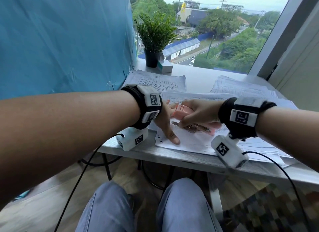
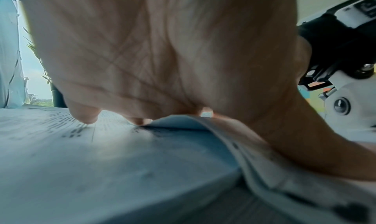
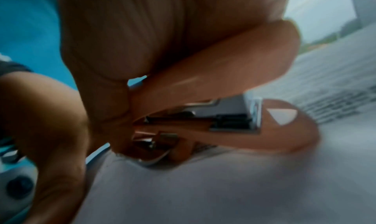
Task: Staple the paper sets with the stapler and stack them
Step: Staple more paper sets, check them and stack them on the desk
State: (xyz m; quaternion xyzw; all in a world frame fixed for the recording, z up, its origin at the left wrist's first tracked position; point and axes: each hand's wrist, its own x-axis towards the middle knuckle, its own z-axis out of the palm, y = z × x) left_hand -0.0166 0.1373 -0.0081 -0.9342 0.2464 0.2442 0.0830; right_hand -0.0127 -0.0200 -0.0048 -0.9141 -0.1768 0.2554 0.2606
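A pink stapler (image 1: 184, 111) stands on a set of printed papers (image 1: 193, 142) near the table's front edge. My right hand (image 1: 198, 114) grips the stapler from above; in the right wrist view its fingers curl over the pink stapler (image 3: 234, 131), whose metal mouth sits over the sheet. My left hand (image 1: 166, 124) lies flat on the paper set (image 2: 101, 147) just left of the stapler, thumb stretched toward me, fingertips (image 2: 85, 118) pressing the sheet. Part of the stapler is hidden behind my right hand.
More paper stacks lie at the back left (image 1: 158, 81), back right (image 1: 241, 88) and under my right wrist. A potted plant (image 1: 153, 41) and a small box (image 1: 164, 66) stand by the window. A blue sheet (image 1: 65, 41) covers the left wall. The table edge (image 1: 155, 155) is close.
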